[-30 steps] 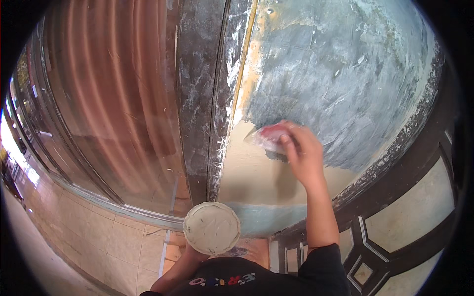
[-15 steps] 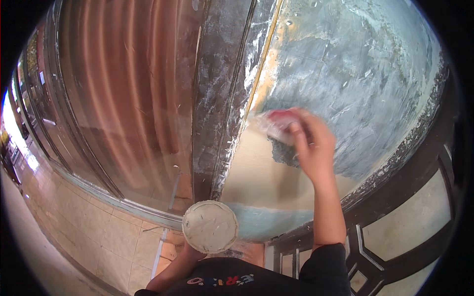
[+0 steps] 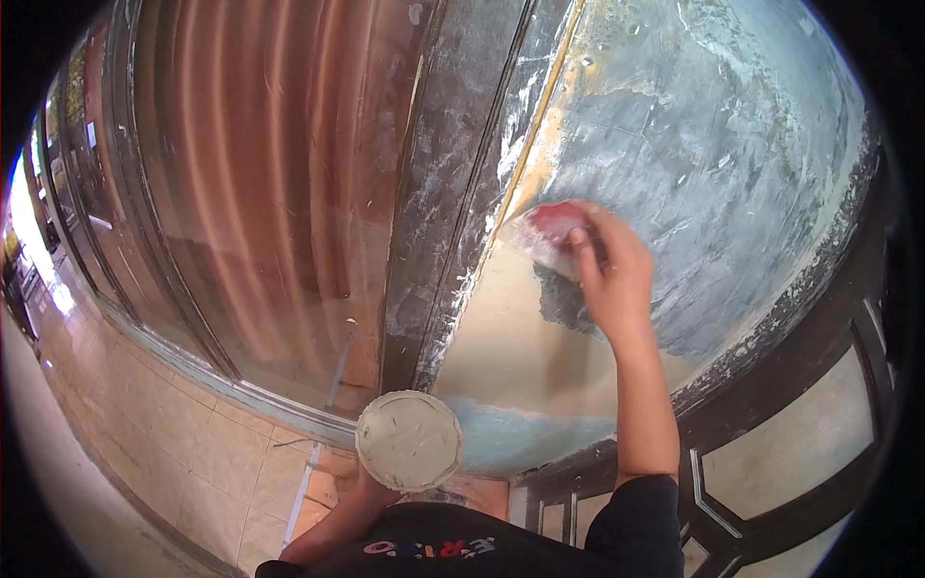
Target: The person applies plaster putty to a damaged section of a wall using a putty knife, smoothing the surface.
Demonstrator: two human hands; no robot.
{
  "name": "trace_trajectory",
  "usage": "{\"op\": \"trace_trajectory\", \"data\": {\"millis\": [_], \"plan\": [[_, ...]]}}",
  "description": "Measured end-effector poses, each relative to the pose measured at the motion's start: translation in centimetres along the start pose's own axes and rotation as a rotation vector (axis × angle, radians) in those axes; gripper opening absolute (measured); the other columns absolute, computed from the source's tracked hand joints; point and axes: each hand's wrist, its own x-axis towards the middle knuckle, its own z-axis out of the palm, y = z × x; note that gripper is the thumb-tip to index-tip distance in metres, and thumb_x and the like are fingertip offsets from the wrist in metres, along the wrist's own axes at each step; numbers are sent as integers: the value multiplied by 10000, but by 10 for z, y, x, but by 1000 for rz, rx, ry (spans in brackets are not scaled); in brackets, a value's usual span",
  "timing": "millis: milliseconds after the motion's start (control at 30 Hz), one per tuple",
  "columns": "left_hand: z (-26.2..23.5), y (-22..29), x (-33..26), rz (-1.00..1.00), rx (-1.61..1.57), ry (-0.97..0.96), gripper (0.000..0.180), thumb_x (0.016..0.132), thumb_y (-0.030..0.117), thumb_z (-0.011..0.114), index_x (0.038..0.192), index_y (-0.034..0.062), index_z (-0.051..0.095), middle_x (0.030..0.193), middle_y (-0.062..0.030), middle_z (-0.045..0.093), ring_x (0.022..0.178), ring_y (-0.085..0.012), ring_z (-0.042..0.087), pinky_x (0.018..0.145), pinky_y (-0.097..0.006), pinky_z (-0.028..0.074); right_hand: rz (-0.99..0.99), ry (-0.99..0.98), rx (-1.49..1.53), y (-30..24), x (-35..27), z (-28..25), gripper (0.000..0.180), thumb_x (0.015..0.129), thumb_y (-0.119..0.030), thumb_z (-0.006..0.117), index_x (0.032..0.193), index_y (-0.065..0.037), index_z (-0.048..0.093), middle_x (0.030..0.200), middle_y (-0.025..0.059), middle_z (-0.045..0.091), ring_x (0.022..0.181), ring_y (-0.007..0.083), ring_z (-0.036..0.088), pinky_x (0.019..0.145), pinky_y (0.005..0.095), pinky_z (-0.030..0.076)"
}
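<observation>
1. While the right hand (image 3: pixel 621 279) pinches a red-and-whitish scraper (image 3: pixel 552 233) between thumb and fingers, the tool lies to the left of those fingers, over the wall panel (image 3: pixel 694 183).
2. Its pale long edge slants from upper left to lower right, left corner near the yellowish strip (image 3: pixel 553 82), at the top of the beige coat (image 3: pixel 496 328).
3. Farther from it, the left hand (image 3: pixel 378 486) supports a round tub of paste (image 3: pixel 409 440); its fingers are hidden, grip unclear.
</observation>
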Motion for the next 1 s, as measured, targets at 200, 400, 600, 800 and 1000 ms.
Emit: {"op": "trace_trajectory", "data": {"millis": [200, 400, 600, 800, 1000], "plan": [[17, 4, -5, 88, 286, -79, 540, 1009, 450, 345, 1457, 148, 328, 1488, -105, 367, 1344, -301, 408, 1093, -521, 372, 17, -194, 19, -11, -9, 1, 234, 875, -56, 625, 1107, -78, 636, 872, 142, 648, 752, 322, 630, 672, 378, 502], [26, 3, -8, 17, 221, -21, 515, 1013, 393, 383, 1459, 140, 329, 1487, -97, 371, 1346, -273, 408, 1107, -497, 358, 53, 72, -6, -15, -7, -14, 232, 878, -73, 634, 1108, -43, 635, 912, 152, 659, 773, 294, 652, 687, 357, 520], [-14, 4, -2, 285, 1154, -127, 500, 1012, 356, 403, 1453, 131, 337, 1478, -85, 389, 1328, -252, 430, 1118, -456, 349, -11, -624, 448, -30, -41, -3, 287, 816, -31, 626, 1101, -53, 649, 924, 141, 656, 807, 310, 636, 708, 359, 509], [-24, 9, 12, 181, 1324, -123, 587, 953, 354, 534, 1464, 156, 323, 1472, -63, 401, 1323, -236, 430, 1123, -422, 331, -14, -996, 471, -46, -75, 21, 363, 764, -65, 634, 1127, -71, 634, 936, 154, 642, 880, 358, 616, 773, 429, 492], [-35, -3, 9, 17, 940, -71, 538, 992, 404, 415, 1462, 158, 322, 1469, -53, 408, 1315, -243, 443, 1118, -430, 340, 135, -796, 322, -43, -79, 26, 339, 784, -84, 617, 1122, -103, 641, 909, 150, 631, 845, 360, 620, 749, 432, 495]]}}
